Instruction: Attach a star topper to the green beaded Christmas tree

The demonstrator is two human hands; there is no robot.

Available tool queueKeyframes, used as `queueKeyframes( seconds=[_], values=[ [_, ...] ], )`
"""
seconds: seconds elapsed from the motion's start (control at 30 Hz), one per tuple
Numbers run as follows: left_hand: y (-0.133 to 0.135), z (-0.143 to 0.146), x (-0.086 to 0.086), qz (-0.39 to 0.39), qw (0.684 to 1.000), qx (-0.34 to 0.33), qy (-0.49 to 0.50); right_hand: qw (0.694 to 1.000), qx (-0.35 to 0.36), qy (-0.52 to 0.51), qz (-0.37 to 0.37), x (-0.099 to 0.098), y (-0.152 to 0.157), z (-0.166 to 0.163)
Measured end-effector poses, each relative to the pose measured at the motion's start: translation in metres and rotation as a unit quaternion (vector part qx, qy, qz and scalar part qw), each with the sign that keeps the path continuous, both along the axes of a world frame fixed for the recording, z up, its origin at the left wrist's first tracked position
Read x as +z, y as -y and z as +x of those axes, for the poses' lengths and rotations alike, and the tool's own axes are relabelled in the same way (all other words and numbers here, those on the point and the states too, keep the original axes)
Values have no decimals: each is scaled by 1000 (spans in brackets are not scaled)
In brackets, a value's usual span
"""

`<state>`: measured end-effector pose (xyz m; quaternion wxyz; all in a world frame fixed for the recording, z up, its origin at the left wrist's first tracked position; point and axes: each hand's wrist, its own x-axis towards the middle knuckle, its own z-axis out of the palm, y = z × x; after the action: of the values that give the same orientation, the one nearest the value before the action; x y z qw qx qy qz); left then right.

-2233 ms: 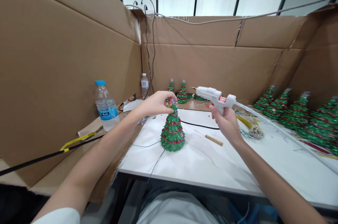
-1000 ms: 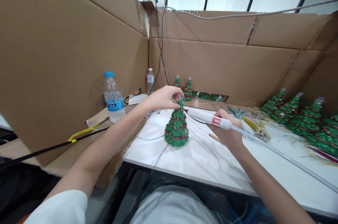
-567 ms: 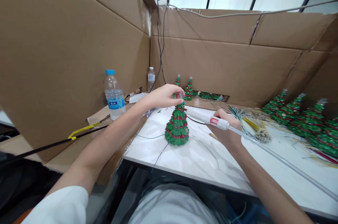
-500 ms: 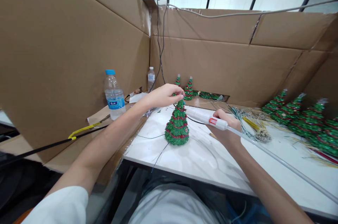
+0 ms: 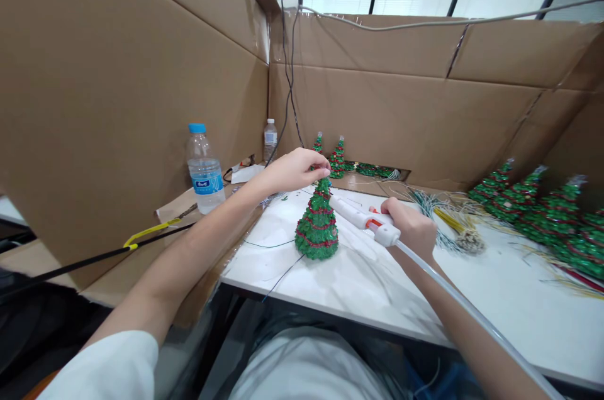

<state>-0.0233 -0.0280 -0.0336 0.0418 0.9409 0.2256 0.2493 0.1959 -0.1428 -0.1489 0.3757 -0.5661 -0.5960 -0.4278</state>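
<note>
A small green Christmas tree [image 5: 317,230] with red garland stands upright on the white table in front of me. My left hand [image 5: 306,168] is at its top, fingers pinched together around the tip; what exactly they grip there is hidden. My right hand [image 5: 413,224] is closed on a white hot glue gun [image 5: 361,216] with an orange part. The gun's nozzle points left, right beside the tree's upper side. A long clear glue stick [image 5: 453,290] runs from the gun's back end toward the lower right.
More small trees [image 5: 547,211] stand at the right, and two [image 5: 338,158] at the back. Bundles of thin wires [image 5: 443,224] lie right of centre. A water bottle [image 5: 206,173] stands at the left near a black rod [image 5: 70,268] with yellow tape. Cardboard walls [image 5: 401,104] enclose the table.
The glue gun has turned and tipped, its back end dropping down and left, with its orange part more visible. My left hand and the tree have hardly moved.
</note>
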Motion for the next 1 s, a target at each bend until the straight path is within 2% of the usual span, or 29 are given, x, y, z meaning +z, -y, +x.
queueKeyframes(
  seconds=[0.3,1.0],
  values=[
    [1,0,1,4,1000,16,-10,998,40,31,46,3,1,0],
    [0,0,0,16,1000,8,-6,997,65,33,33,4,2,-2]
  ],
)
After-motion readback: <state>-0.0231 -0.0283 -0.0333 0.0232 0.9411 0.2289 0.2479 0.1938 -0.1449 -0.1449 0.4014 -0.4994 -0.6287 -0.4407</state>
